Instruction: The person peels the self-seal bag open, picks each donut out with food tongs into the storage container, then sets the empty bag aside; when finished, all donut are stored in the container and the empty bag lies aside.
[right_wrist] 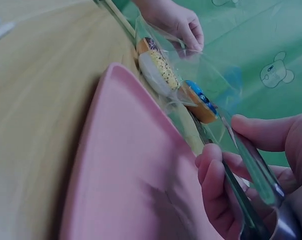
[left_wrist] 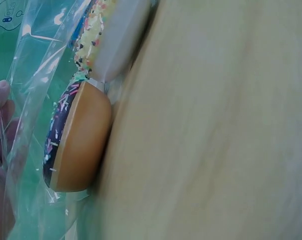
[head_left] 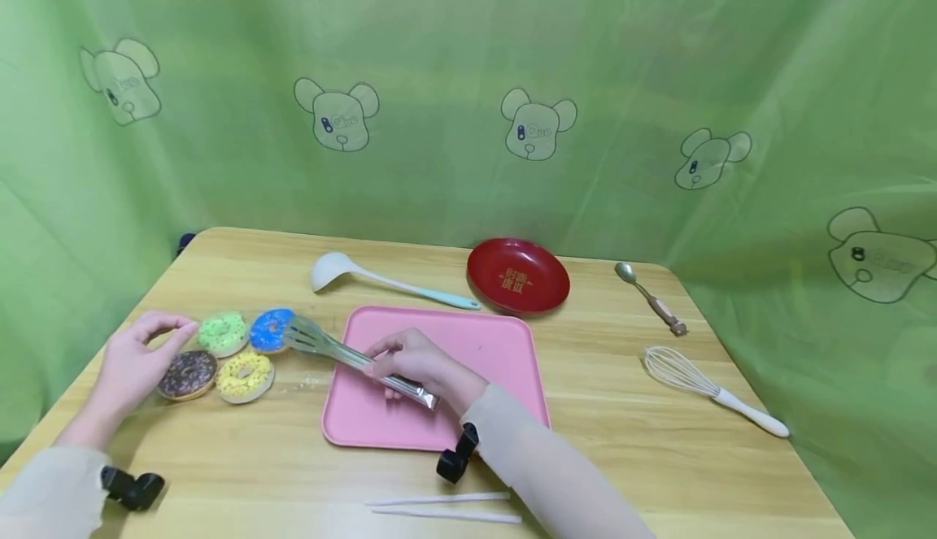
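My right hand (head_left: 420, 364) grips a pair of metal tongs (head_left: 340, 352) above the pink tray (head_left: 439, 421). Their slotted ends reach the blue donut (head_left: 267, 330), which stands tilted in the right wrist view; whether they clamp it I cannot tell. At the left, my left hand (head_left: 139, 364) pinches the edge of a clear plastic bag (left_wrist: 38, 75). The bag lies about the donuts, and its mouth spreads toward the tongs in the right wrist view. Beside the blue donut are a green donut (head_left: 212, 332), a chocolate donut (head_left: 189, 374) and a yellow donut (head_left: 252, 389).
Behind the tray lie a white ladle (head_left: 333, 269) and a red plate (head_left: 545, 291). To the right are a spoon (head_left: 651, 299) and a whisk (head_left: 747, 409). White chopsticks (head_left: 446, 515) lie at the front edge. A green curtain (head_left: 439, 35) surrounds the table.
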`<act>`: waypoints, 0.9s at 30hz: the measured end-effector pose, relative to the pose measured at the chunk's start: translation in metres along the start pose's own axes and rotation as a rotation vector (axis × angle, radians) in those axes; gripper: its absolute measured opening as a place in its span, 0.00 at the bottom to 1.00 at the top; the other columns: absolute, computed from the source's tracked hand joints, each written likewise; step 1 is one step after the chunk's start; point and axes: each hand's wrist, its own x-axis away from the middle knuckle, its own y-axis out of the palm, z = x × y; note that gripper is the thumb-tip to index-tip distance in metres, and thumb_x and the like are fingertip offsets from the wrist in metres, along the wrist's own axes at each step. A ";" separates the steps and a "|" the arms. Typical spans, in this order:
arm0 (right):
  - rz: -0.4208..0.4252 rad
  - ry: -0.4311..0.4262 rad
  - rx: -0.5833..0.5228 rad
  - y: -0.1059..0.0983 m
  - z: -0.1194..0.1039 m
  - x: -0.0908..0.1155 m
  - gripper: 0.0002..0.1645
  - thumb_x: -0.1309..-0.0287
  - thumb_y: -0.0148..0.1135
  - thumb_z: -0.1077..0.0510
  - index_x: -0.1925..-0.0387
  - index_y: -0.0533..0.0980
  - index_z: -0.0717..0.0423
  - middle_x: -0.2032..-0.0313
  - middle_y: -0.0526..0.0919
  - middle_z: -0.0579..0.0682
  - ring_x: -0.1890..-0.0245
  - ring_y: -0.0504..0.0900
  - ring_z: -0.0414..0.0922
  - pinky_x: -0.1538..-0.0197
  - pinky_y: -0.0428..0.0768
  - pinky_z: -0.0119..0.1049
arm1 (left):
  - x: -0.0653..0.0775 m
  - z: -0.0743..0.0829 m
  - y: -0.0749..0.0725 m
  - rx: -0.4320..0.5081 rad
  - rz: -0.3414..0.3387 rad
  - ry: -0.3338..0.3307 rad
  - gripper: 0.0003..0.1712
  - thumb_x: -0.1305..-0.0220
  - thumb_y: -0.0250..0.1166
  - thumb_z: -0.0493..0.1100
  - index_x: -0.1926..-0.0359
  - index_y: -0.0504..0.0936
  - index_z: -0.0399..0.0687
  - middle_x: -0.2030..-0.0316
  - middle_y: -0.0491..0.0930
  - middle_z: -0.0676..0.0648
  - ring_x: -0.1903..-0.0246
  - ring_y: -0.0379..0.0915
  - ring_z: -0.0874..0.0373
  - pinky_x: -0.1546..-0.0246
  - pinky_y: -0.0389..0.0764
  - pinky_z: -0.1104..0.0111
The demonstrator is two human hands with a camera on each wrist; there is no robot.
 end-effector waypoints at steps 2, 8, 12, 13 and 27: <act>0.006 -0.013 -0.006 -0.003 0.003 0.006 0.17 0.53 0.67 0.66 0.57 0.78 0.63 0.76 0.78 0.59 0.88 0.74 0.45 0.83 0.76 0.33 | 0.002 0.000 0.000 0.011 0.008 -0.006 0.14 0.39 0.64 0.45 0.60 0.80 0.38 0.66 0.74 0.70 0.62 0.67 0.78 0.59 0.62 0.86; 0.007 -0.031 -0.009 -0.014 0.010 0.023 0.18 0.53 0.67 0.65 0.57 0.79 0.61 0.74 0.78 0.57 0.87 0.75 0.45 0.82 0.77 0.33 | 0.007 -0.001 -0.001 0.020 0.027 0.003 0.12 0.39 0.64 0.43 0.60 0.80 0.38 0.65 0.74 0.70 0.61 0.66 0.79 0.59 0.62 0.87; 0.007 -0.042 -0.012 -0.026 0.015 0.036 0.18 0.52 0.67 0.65 0.55 0.78 0.61 0.73 0.79 0.56 0.85 0.76 0.45 0.82 0.78 0.34 | 0.006 -0.001 -0.001 0.013 0.012 0.020 0.12 0.38 0.63 0.43 0.60 0.79 0.38 0.65 0.73 0.71 0.60 0.65 0.79 0.59 0.62 0.87; 0.005 -0.043 -0.012 -0.030 0.016 0.039 0.19 0.51 0.67 0.65 0.55 0.78 0.61 0.72 0.79 0.57 0.85 0.76 0.45 0.81 0.78 0.34 | 0.005 -0.001 0.000 0.012 0.008 0.021 0.12 0.38 0.63 0.43 0.60 0.79 0.38 0.64 0.73 0.71 0.60 0.65 0.79 0.59 0.62 0.87; 0.098 -0.067 -0.035 -0.085 0.035 0.089 0.23 0.49 0.66 0.63 0.50 0.74 0.67 0.70 0.78 0.58 0.83 0.77 0.45 0.80 0.78 0.33 | 0.001 0.000 0.003 0.037 0.030 0.037 0.12 0.39 0.64 0.42 0.61 0.79 0.36 0.66 0.74 0.71 0.61 0.67 0.77 0.59 0.62 0.88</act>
